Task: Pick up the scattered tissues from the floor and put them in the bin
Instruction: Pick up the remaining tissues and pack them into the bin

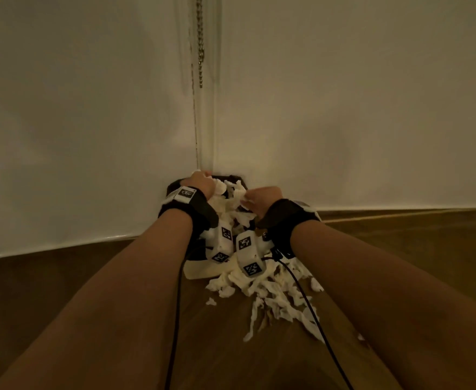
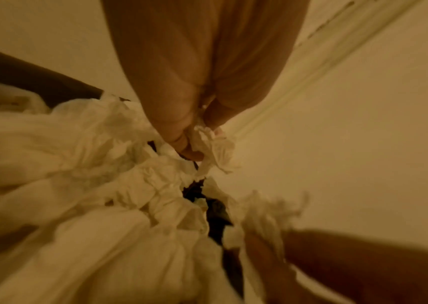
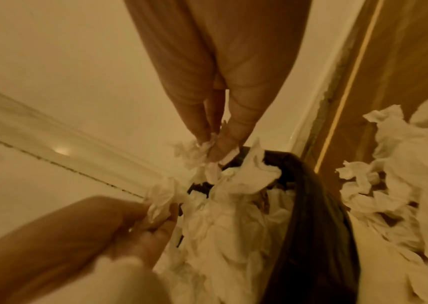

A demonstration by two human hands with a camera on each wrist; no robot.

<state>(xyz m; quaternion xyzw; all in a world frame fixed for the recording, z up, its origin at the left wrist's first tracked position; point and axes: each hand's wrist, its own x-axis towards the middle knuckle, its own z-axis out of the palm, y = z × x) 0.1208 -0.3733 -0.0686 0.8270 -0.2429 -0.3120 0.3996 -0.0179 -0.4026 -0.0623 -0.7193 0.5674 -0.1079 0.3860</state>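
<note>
A dark-lined bin (image 1: 174,186) stands in the corner of the room, heaped with crumpled white tissues (image 1: 232,202). Both hands hover over its mouth. My left hand (image 1: 203,178) pinches a wad of tissue (image 2: 214,148) between thumb and fingers (image 2: 181,142). My right hand (image 1: 256,197) pinches another scrap (image 3: 195,153) at its fingertips (image 3: 229,139), just above the bin's black wall (image 3: 311,205). More torn tissues (image 1: 276,299) lie scattered on the wooden floor in front of the bin, under my right forearm.
White walls meet right behind the bin, and a bead chain (image 1: 200,43) hangs in the corner. A pale flat piece (image 1: 197,270) lies at the bin's foot. Black cables (image 1: 307,302) trail from both wrists over the floor.
</note>
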